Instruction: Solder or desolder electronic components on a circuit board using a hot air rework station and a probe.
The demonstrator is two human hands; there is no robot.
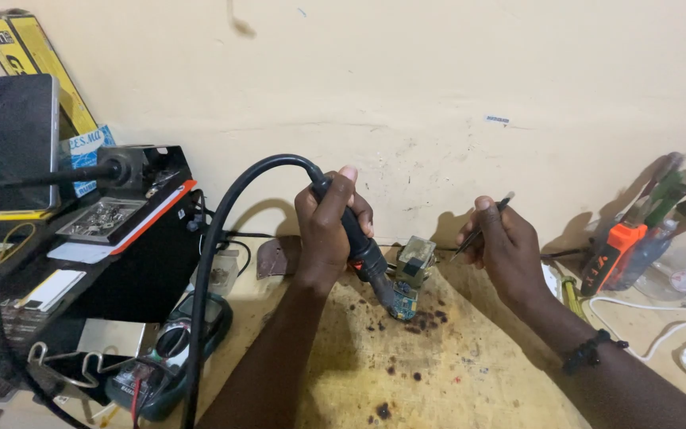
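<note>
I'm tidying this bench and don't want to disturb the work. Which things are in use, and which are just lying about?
In use:
- hot-air wand in the left hand, nozzle at the small circuit board
- tweezers in the right hand
- scorched board underneath

Lying about:
- multimeter
- phone leaning on the wall
- orange-handled tool
- white cable

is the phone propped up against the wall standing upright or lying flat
Upright. The phone stands on its short edge behind the black station, leaning back toward the wall, dark face toward the camera.
</note>
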